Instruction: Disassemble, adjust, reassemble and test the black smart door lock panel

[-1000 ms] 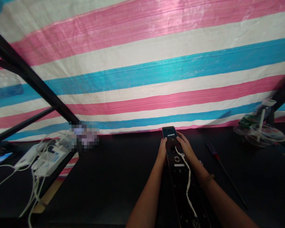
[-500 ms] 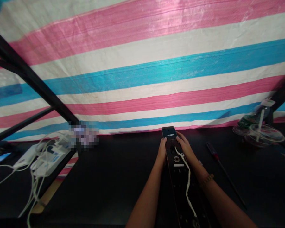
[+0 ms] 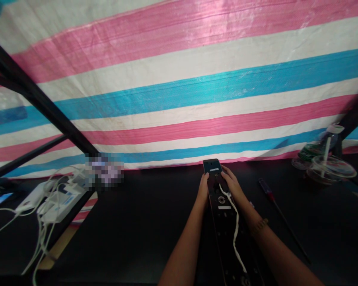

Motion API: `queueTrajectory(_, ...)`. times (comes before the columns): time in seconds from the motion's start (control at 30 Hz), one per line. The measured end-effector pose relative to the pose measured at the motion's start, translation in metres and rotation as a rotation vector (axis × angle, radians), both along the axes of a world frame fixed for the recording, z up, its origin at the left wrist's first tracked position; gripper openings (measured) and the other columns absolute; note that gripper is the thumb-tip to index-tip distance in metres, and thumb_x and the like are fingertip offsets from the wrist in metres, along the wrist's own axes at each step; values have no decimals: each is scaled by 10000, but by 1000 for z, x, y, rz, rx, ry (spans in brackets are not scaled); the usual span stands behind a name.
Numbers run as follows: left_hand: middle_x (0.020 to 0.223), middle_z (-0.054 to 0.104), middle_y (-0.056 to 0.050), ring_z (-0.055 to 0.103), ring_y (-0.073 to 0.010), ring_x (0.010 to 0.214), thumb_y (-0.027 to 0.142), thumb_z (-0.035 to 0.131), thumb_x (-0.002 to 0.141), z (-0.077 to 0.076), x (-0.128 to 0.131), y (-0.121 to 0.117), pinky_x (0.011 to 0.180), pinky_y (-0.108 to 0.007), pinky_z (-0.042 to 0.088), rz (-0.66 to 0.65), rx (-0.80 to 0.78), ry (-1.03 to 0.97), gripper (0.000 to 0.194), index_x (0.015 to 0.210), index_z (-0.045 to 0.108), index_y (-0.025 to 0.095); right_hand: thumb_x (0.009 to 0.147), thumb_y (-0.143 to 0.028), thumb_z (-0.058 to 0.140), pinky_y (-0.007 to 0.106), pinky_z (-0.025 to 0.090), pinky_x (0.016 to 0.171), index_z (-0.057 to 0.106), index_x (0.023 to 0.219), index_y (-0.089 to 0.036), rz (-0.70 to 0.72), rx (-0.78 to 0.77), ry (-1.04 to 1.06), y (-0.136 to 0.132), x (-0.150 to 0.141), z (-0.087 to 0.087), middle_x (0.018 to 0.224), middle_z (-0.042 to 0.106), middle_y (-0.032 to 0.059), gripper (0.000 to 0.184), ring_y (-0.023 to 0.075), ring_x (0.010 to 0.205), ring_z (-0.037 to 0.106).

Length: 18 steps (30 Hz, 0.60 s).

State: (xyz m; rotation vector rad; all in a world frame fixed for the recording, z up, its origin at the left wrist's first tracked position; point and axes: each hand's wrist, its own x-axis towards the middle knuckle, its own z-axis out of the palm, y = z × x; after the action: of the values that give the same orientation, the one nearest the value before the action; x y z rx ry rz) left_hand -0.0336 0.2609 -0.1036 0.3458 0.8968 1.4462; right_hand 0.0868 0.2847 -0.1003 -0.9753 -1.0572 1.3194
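Note:
A long, narrow dark panel [image 3: 226,226] lies lengthwise in front of me, its near end running off the bottom of the view. On its face are small screws or holes, a round metal fitting [image 3: 221,200] and a white label. A white cable [image 3: 236,222] runs along it. My left hand [image 3: 203,190] holds the left edge near the far end, thumb on top. On the opposite edge, my right hand [image 3: 232,184] grips likewise, its fingers wrapped around the side. The undersides of both grips are hidden. To the right rests a long screwdriver [image 3: 268,192] with a dark and red handle.
A plastic bottle [image 3: 331,137] and a clear lidded cup [image 3: 325,171] with a straw stand at the back right. White power strips [image 3: 61,204] and tangled cables lie left, beside a blurred patch. Striped sheeting [image 3: 197,95] hangs behind the black table [image 3: 137,238].
My hands and the panel stay practically still. The whole view shifts very slightly; nothing is taken up or let go.

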Motion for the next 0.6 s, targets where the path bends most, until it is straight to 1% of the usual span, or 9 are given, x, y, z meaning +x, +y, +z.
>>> queueTrajectory(0.13, 816, 726, -32, 699, -202, 765, 439, 712, 774, -2, 0, 1, 755, -313, 519, -7, 5, -11, 361, 1003, 660, 165, 724, -468, 716, 435, 491, 967, 690, 1129, -241, -14, 13, -11, 2, 0, -2, 1183, 717, 62, 465, 308, 1099, 646)
queueTrajectory(0.23, 802, 727, -31, 699, -202, 760, 430, 713, 775, -3, 0, 1, 748, -312, 519, -1, 4, -12, 350, 994, 663, 163, 722, -472, 714, 443, 490, 970, 686, 1137, -245, -14, -1, -5, 3, 0, -3, 1189, 714, 62, 473, 307, 1096, 648)
queueTrajectory(0.43, 870, 742, -38, 708, -211, 812, 428, 721, 771, -6, -1, 3, 788, -324, 526, 9, 1, -13, 366, 1026, 673, 169, 719, -468, 712, 434, 498, 954, 674, 1144, -245, 0, -7, -4, 1, 0, 0, 1186, 715, 60, 482, 302, 1078, 656)
queueTrajectory(0.6, 865, 740, -42, 705, -214, 808, 439, 733, 758, -6, -1, 3, 789, -325, 520, 4, -2, -13, 383, 1016, 675, 163, 710, -488, 719, 434, 503, 942, 666, 1154, -239, 1, -19, 8, 0, -1, 2, 1157, 722, 63, 511, 302, 1054, 662)
